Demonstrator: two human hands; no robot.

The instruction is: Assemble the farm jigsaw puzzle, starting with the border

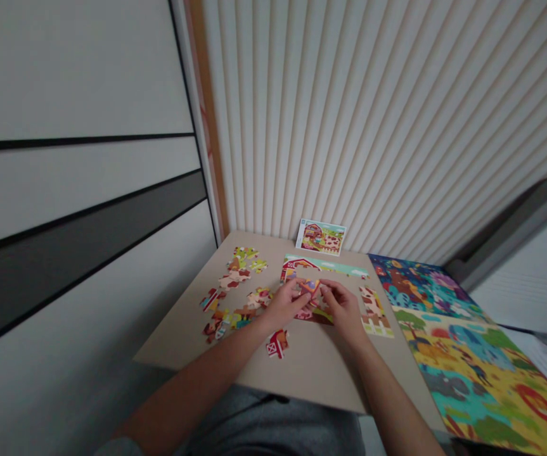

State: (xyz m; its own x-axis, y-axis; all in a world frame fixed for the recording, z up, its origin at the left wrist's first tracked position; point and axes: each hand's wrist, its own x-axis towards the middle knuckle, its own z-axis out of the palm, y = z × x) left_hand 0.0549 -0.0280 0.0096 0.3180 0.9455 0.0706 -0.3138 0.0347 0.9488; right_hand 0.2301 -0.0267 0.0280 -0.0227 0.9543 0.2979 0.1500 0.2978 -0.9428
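A jigsaw puzzle piece [310,287], orange and purple, is pinched between the fingertips of my left hand [285,305] and my right hand [343,308]. Both hands are closed on it, above the partly joined farm puzzle [333,263]. That puzzle has a joined top strip, a left part with a red barn, and a right part with a spotted cow and white fence [376,325]. My hands cover some of its lower left. Loose puzzle pieces [235,277] lie in groups to the left, and a red barn piece [277,344] sits below my left wrist.
A picture card [321,237] of the farm scene leans against the pleated blind [296,114] behind the table [311,380]. Two colourful animal pictures [473,364] lie along the right side. A white panelled surface [87,266] rises on the left.
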